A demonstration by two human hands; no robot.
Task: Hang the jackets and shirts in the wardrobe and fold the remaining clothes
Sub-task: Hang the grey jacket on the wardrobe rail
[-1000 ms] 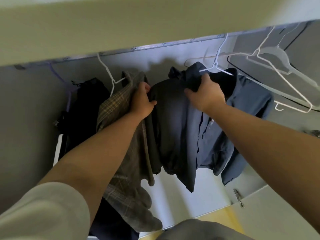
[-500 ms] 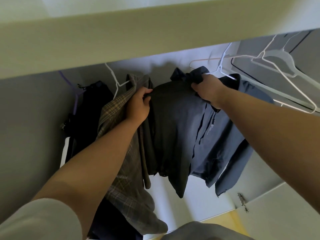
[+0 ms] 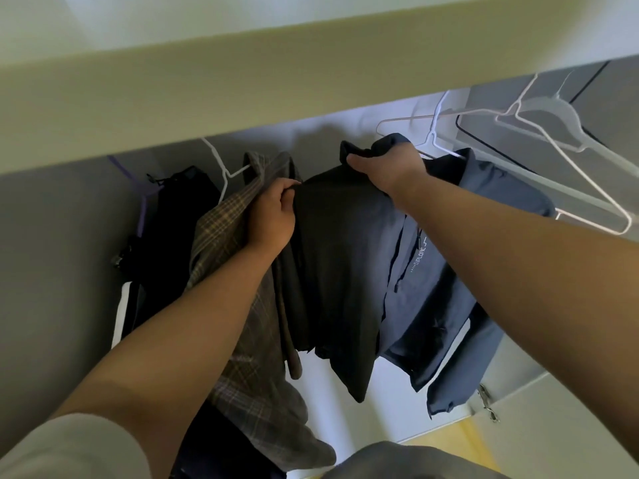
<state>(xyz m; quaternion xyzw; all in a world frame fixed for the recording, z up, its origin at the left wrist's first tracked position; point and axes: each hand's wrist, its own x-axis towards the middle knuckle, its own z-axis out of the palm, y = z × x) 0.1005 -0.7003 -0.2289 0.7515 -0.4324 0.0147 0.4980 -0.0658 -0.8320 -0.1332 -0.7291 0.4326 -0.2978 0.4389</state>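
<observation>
- A single view is taken from the person's head.
- The wardrobe (image 3: 52,271) is faced from close by, and its hanging clothes (image 3: 332,257) are seen filling the middle.

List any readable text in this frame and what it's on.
"EXPLORE": pale print running up the chest of the blue-grey jacket, beside the zip. The second letter is blurred, so this reading is likely, not certain.
Small marks at either end of that word: too small to read.
No text shows on the dark shirt or the plaid shirt.
</observation>
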